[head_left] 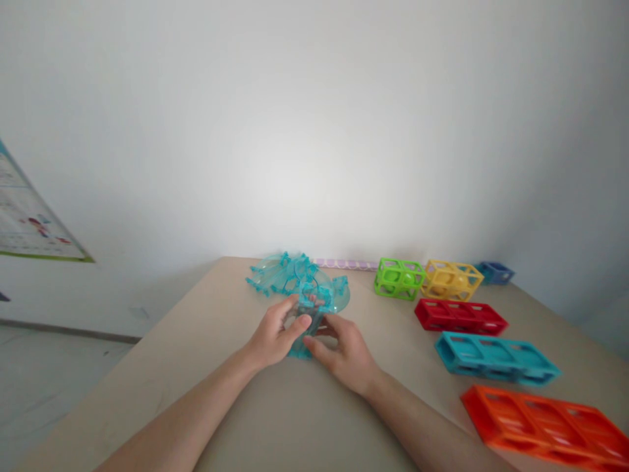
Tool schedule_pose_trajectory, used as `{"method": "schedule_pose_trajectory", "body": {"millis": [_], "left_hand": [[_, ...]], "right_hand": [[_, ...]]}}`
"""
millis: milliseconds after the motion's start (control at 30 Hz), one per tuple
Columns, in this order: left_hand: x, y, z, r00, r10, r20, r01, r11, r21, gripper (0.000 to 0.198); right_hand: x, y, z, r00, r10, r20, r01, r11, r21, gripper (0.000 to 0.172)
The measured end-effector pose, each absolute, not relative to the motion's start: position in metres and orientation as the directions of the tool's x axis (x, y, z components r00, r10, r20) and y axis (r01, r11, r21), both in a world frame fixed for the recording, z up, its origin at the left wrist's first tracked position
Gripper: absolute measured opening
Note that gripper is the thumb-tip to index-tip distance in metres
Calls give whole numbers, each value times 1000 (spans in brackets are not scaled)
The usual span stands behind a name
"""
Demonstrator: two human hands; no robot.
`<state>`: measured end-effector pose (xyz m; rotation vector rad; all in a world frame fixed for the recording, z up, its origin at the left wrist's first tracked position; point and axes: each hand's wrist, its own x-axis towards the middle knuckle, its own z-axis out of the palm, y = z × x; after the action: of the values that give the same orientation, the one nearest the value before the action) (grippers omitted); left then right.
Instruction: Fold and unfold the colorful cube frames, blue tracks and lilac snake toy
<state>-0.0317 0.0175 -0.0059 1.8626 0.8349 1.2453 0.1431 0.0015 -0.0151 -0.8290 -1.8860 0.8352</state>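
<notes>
Both my hands are closed around a translucent teal plastic block [312, 313] standing near the middle of the table. My left hand [275, 333] grips its left side, thumb across the near face. On the opposite side, my right hand [348, 353] holds it with thumb and fingers, lower down. The block looks box-like, with a frame at the top; the hands cover part of it. Just behind lies a pile of translucent teal plastic pieces [280, 274] with small connector tabs. A rounded clear piece [341, 296] shows behind the block's right side.
To the right stand open-frame plastic blocks: green [399, 279], yellow [451, 280], dark blue [496, 273], red [460, 317], teal-blue [496, 358] and orange [548, 425]. A patterned strip [346, 264] runs along the table's back edge by the wall. A poster [34, 223] hangs left.
</notes>
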Motion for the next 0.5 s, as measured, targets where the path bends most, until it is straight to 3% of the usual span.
{"method": "schedule_pose_trajectory", "body": {"millis": [233,500], "left_hand": [[-26,25,-5,29,895,444,-15,-444,896,31],[-27,25,-9,116,890,440,18,-445,895,25]], "right_hand": [[146,6,-16,-162,842,514,394,533,-749,18],[148,9,-17,-81,846,527,450,503,-738,30]]}}
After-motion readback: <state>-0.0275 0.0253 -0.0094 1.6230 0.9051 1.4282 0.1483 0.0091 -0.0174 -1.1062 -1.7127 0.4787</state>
